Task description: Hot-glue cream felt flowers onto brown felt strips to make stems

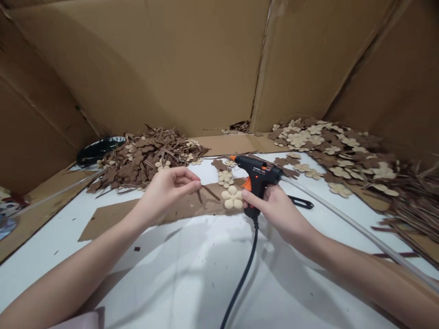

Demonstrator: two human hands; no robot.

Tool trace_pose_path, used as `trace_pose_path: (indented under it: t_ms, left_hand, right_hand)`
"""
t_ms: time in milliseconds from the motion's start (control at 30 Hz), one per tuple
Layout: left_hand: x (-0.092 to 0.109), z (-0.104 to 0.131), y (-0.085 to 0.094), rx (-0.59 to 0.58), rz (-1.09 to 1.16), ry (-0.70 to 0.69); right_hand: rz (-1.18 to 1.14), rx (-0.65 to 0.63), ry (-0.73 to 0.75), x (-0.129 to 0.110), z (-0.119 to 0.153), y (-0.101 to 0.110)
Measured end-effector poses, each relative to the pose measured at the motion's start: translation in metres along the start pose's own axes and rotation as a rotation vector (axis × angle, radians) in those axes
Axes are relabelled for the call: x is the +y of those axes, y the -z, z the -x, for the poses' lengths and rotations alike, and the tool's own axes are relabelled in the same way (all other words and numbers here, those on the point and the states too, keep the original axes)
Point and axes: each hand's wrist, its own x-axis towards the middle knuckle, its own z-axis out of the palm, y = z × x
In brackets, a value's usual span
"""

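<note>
My left hand (178,183) pinches a thin brown strip (210,192) between thumb and fingertips; the strip's two ends splay out to the right. My right hand (270,203) is wrapped round the handle of a black hot glue gun (259,176) with an orange trigger and nozzle, its tip pointing left and a red light lit. Beside the right thumb's tip is a cream five-petal flower (232,198), apparently held against the handle by it. Under both hands lies a brown cardboard strip (116,219). More cream flowers (225,177) lie just behind.
Brown strips and flowers form a pile (144,155) at back left, near a dark round dish (99,148). Another flower pile (329,141) fills the back right, with loose strips (414,210) nearer. A clear glue stick (343,210) extends behind the gun; its black cord (243,278) runs forward. Cardboard walls (206,68) surround the table.
</note>
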Motion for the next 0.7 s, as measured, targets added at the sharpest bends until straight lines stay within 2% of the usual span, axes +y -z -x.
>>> trace_pose_path:
  t_ms: [167,367,700]
  left_hand:
    - [-0.0027,-0.0022,-0.0002,0.022,-0.044,0.068]
    - [-0.0079,-0.0052,0.0004,0.078,-0.082,0.082]
    - [-0.0064,-0.0079,-0.0003,0.136,0.022,0.208]
  right_hand:
    - [0.017,-0.011,-0.031,0.0035,-0.0034,0.0029]
    - [0.039,-0.014,-0.04,0.0042,-0.0036,0.0038]
    - [0.037,-0.001,-0.057,0.0037,-0.0036,0.003]
